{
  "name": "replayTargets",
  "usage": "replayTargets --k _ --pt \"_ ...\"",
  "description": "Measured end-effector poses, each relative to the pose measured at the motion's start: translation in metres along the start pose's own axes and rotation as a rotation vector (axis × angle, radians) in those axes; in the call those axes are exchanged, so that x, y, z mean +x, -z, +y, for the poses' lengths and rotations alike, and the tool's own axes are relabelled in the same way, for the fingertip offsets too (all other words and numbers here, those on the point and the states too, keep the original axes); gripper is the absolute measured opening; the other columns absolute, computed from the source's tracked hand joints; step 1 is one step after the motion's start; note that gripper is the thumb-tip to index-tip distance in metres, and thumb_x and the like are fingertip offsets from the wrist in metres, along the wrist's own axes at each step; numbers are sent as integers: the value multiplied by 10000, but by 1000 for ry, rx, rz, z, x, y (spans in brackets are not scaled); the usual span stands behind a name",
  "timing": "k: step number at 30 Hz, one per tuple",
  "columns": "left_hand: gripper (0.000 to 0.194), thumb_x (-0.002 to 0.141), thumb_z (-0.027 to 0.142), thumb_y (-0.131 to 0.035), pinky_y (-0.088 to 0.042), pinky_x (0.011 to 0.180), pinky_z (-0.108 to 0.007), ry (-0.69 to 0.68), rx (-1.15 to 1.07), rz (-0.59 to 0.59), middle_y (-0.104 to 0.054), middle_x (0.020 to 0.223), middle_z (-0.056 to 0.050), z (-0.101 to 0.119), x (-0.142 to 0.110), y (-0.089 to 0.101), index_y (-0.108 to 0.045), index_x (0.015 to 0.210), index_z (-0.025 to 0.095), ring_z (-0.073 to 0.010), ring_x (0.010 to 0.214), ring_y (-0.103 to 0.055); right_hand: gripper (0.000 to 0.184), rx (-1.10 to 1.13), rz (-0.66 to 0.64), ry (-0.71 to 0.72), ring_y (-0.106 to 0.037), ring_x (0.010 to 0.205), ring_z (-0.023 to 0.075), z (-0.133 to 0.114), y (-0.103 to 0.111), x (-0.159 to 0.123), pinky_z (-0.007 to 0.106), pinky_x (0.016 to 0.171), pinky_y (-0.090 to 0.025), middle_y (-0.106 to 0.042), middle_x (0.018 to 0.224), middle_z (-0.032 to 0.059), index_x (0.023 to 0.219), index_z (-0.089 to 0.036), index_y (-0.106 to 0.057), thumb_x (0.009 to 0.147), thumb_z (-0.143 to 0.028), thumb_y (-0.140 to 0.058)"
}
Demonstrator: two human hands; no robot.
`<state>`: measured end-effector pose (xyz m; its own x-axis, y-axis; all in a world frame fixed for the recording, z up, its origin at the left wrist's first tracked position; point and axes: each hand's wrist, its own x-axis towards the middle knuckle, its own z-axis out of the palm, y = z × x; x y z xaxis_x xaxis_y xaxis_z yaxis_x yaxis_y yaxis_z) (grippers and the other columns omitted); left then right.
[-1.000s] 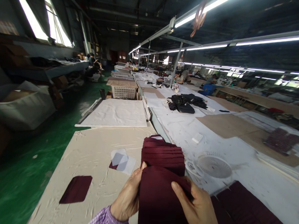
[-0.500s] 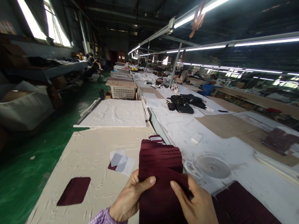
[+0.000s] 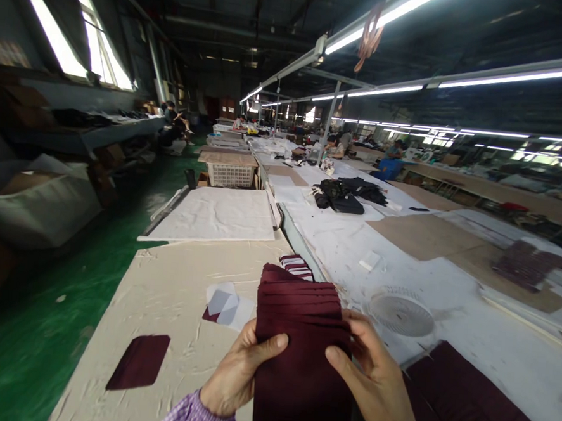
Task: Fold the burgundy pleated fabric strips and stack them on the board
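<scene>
You hold a stack of maroon cloth pieces in front of you, over the near part of the cream-covered table, its upper edges fanned into overlapping steps. Your left hand grips its left side, thumb flat on the front face and fingers mostly hidden behind. Your right hand pinches the right edge, thumb in front and fingers bent round behind. Whether the stack's lower end touches anything, you cannot tell.

Just beyond the stack lies a row of maroon-and-white pieces. To its left are some pale sheets overlapping a bit of maroon, and nearer you, a single maroon piece lies flat. On the white-topped table to your right sit a round white grille, more maroon cloth and, farther off, dark garments.
</scene>
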<state>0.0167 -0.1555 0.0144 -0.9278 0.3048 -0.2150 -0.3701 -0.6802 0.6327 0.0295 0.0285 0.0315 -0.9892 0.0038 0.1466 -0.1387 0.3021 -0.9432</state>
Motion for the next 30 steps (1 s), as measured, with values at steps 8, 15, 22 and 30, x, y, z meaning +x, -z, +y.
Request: replayTargets --k 8,15,22,30 --pt "204 702 132 -717 -546 721 -268 -28 9 8 -747 863 -66 -2 2 3 -696 903 161 -184 764 -694 213 141 -8 -100 -641 951 227 -5 1 -1 237 708 -553 -622 1159 78 879 -216 -656 770 -399 -644" --pt "149 721 141 -707 -528 692 -203 -19 20 -8 -747 840 -38 -3 1 -1 -713 863 187 -133 735 -683 214 42 104 -90 -623 857 193 -10 -11 -3 211 694 -516 -677 825 18 838 -210 -643 807 -416 -596" --pt "150 668 158 -755 -520 670 -170 -18 -31 -8 -745 790 -17 -2 1 -2 -726 808 202 -109 698 -674 271 41 159 -127 -612 755 186 -15 -16 -5 233 685 -488 -663 791 11 826 -193 -621 777 -460 -610" --pt "196 622 142 -785 -528 640 -182 -30 -34 -9 -744 773 -20 1 -1 -9 -729 802 198 -120 672 -674 282 0 216 -98 -550 656 153 -14 -18 -5 208 611 -453 -597 647 -18 710 -189 -597 766 -464 -627"
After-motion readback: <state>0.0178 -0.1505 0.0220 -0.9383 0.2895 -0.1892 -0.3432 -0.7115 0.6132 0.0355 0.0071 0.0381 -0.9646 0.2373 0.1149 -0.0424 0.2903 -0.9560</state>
